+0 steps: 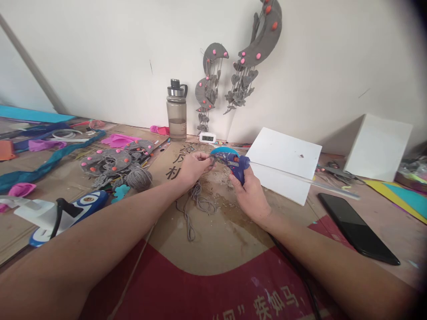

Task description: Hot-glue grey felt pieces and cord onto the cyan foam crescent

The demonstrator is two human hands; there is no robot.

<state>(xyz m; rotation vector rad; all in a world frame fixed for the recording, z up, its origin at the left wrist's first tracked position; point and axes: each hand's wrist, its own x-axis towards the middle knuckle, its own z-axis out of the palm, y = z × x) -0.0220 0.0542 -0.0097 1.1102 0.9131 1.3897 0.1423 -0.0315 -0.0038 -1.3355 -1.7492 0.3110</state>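
My right hand (251, 195) is wrapped round the handle of a blue hot glue gun (237, 168), whose nozzle points left. A long clear glue stick (300, 178) sticks out of its back end. Close to the nozzle, my left hand (196, 169) is closed in a pinch on grey yarn (200, 200), which trails in loops onto the cardboard below. The exact bit between the fingertips is too small to make out. Behind the gun lies a bright blue round piece (227, 151), partly hidden.
Cardboard (213, 249) covers the table. A water bottle (176, 111) and small digital clock (207, 137) stand at the back. Left are a yarn ball (139, 178), grey felt moons (106, 162) and a power strip (88, 202); right, a white board (283, 162) and phone (356, 226). Moon hangings (263, 44) are on the wall.
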